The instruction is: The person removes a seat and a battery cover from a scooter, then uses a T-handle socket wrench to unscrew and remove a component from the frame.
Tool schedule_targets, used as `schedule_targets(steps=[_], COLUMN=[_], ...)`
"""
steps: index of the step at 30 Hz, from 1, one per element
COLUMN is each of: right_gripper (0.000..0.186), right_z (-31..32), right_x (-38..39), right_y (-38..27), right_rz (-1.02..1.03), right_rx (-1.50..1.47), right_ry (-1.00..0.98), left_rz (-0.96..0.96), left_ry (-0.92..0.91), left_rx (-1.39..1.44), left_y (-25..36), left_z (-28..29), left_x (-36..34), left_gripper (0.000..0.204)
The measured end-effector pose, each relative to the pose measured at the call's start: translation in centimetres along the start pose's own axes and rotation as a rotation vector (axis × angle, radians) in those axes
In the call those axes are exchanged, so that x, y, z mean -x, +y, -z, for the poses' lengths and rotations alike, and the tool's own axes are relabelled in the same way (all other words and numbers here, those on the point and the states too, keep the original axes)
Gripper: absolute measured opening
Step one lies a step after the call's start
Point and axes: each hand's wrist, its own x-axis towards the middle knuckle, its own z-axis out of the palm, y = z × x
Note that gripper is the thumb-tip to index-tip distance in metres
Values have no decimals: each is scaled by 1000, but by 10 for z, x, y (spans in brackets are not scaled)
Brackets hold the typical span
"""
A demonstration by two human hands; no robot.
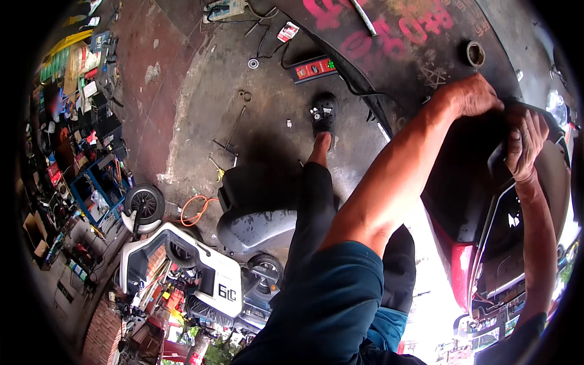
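Observation:
At the right stands a red and black vehicle, probably a scooter, with a red body panel (462,274) and a dark upper part (456,188). My left hand (471,97) reaches across to the far end of this dark part. Its fingers are pinched together there, and what they hold is hidden. Beside it, my right hand (527,141) is closed round a black edge of the same part, thumb toward me. Just beyond my left hand, a thick metal ring (476,53) lies on a dark surface with pink painted marks.
A red box with green lights (315,69) lies on the floor, cables around it. Nearer are a T-handled tool (234,137), an orange hose (198,210) and a grey-black seat (255,232). A white scooter (216,280) stands lower left; cluttered shelves line the left. A metal rod (364,17) lies far off.

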Motion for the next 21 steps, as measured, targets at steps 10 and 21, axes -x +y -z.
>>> schedule_targets(steps=[10,21], right_gripper=[29,30], right_z=[6,-10], right_x=[-6,-1], right_y=[-7,-1], right_rz=[-57,-84], right_rx=[60,38], right_ry=[-15,-35], left_rz=[109,245], left_ry=[550,819], left_rx=[-247,941], left_y=[32,22], left_z=[-24,-39], left_x=[20,48], left_gripper=[30,25])
